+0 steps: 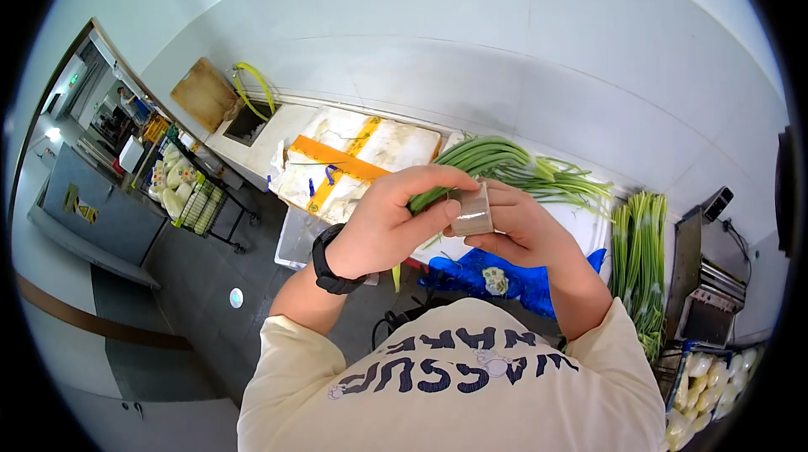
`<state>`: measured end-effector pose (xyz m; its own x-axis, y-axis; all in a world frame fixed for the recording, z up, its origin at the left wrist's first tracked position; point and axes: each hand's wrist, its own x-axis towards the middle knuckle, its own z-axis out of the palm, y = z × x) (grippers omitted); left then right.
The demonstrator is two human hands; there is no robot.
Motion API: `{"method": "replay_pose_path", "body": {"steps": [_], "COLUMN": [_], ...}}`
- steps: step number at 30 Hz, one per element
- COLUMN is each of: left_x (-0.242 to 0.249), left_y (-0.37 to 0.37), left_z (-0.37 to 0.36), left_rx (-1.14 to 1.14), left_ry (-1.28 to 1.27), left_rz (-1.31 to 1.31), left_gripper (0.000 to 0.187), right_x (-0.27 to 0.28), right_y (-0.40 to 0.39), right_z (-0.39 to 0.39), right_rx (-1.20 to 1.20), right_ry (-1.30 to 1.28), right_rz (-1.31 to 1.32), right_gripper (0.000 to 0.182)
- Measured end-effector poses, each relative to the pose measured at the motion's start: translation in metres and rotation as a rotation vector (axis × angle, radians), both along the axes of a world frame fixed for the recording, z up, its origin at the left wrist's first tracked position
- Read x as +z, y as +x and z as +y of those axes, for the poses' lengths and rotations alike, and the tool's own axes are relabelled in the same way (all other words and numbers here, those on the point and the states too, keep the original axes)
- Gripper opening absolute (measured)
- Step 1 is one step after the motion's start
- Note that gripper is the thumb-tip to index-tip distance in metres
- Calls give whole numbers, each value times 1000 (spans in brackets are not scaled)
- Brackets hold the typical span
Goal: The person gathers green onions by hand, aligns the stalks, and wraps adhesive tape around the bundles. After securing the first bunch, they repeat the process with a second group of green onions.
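Clear tape roll, maybe, is pinched by left hand and right hand; if loosened, it could be dropped.

A heap of long green scallions lies on the white surface along the grey wall, and a second bundle of scallions lies lengthwise just to its right. Beside that bundle stands a metal machine, and below it a wire basket holds pale bagged goods. A blue bag hangs at the front edge of the surface. To the left sits a white foam box crossed with orange tape, then a sink with a yellow hose and a wooden cutting board leaning against the wall. Further left, a wire rack carries pale produce above the dark floor.
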<state>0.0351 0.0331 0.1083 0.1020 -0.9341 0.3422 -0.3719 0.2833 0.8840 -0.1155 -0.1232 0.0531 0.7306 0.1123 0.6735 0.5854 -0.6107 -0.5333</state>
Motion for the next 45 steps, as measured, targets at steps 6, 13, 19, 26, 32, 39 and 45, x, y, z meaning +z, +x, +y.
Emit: {"method": "replay_pose_path", "body": {"steps": [6, 13, 19, 26, 32, 39, 45], "left_x": [6, 6, 6, -12, -9, -16, -19], "left_y": [-1, -4, -2, -7, -10, -20, -16], "left_z": [2, 5, 7, -2, 1, -4, 9], "left_rx": [-60, -64, -39, -15, -9, 7, 179], "left_ry": [33, 47, 101, 12, 153, 83, 113], "left_rz": [33, 132, 8, 70, 142, 142, 185], "left_gripper": [25, 30, 30, 36, 39, 44, 37], "right_x": [1, 2, 6, -8, -9, -20, -17], "right_y": [-4, -5, -7, 0, 2, 1, 0], "right_z": [3, 6, 13, 19, 20, 18, 24], "right_rx": [50, 85, 19, -31, -51, -35, -291], "right_ry": [36, 87, 125, 285, 273, 344, 164], "right_rz": [5, -8, -45, -107, -161, -140, -283], "right_gripper": [25, 26, 16, 29, 33, 33, 15]}}
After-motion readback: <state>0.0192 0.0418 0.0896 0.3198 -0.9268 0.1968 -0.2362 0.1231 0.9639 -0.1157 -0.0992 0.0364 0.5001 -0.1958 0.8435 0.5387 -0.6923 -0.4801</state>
